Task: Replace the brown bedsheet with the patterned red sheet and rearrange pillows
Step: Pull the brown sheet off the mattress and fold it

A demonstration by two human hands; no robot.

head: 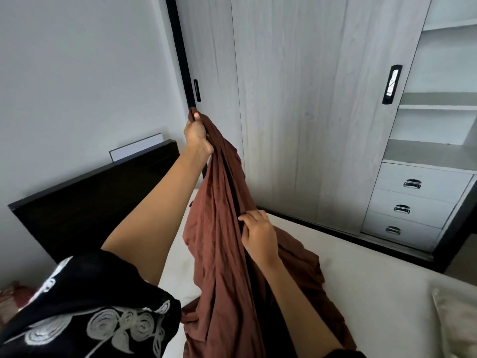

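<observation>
Crumpled brown bedsheet (222,244) hangs bunched, lifted above the bare white mattress (374,293).

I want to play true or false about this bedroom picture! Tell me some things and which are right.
1. The left hand holds the brown sheet up high. True.
2. The right hand is holding a pillow. False: its grip is on a fold of the brown sheet.
3. The mattress is bare and pale where the sheet has come off. True.
4. The headboard is white. False: it is dark, nearly black.
5. The wardrobe has three drawers with metal handles. True.
</observation>
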